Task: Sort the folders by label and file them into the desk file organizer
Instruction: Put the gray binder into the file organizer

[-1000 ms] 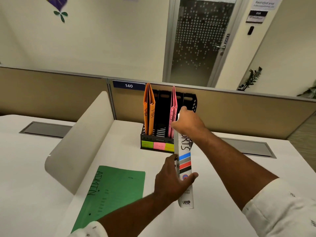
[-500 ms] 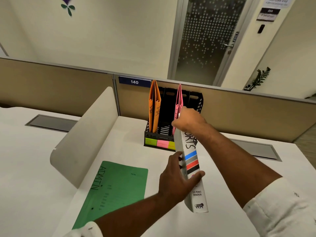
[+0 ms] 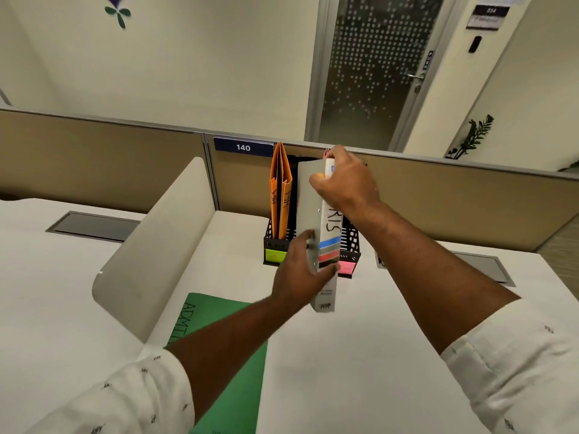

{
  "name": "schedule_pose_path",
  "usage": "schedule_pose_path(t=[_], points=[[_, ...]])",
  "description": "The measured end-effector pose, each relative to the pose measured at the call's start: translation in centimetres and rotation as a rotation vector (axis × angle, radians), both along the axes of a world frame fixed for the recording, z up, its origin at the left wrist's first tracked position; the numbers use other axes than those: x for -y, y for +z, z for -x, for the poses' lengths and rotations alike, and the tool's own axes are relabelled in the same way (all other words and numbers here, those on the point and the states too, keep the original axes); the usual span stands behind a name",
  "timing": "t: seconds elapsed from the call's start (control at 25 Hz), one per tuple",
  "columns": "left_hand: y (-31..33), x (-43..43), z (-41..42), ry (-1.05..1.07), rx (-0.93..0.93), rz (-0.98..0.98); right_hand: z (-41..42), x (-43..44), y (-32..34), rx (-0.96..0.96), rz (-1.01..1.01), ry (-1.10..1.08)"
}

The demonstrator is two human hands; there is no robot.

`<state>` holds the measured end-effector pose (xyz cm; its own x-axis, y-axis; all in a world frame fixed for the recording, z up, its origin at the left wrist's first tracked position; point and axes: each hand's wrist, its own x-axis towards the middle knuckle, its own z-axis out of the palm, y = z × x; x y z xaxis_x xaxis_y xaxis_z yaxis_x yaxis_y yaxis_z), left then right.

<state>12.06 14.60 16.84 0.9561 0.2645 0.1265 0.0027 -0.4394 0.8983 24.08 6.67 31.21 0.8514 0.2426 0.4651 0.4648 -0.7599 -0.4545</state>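
A green ADMIN folder (image 3: 206, 311) lies flat on the desk (image 3: 344, 371). Beyond it, the left hand (image 3: 297, 277) curls round the lower part of an upright ring binder (image 3: 310, 208). The right hand (image 3: 347, 183) clasps its top, just before the black file organizer (image 3: 274, 244) holding orange folders (image 3: 280, 195).

Your left hand (image 3: 299, 277) clamps low, fingers and thumb curled; your right hand (image 3: 347, 183) grips higher, fingers curled down.
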Motion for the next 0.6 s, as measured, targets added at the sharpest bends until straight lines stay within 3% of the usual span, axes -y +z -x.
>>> schedule_pose_path(t=[0.16, 0.4, 0.6], points=[[1.3, -2.7, -5.3, -0.001, -0.026, -0.093, -2.4, -0.9, 0.9, 0.025, -0.011, -0.024], [2.6, -6.5, -12.8, -0.001, -0.004, -0.555, -6.4, -2.9, 0.2, 0.003, -0.013, -0.042], [2.8, -8.6, -17.1, 0.030, -0.001, -0.742, -9.7, -4.5, -0.5, 0.027, -0.032, -0.036]])
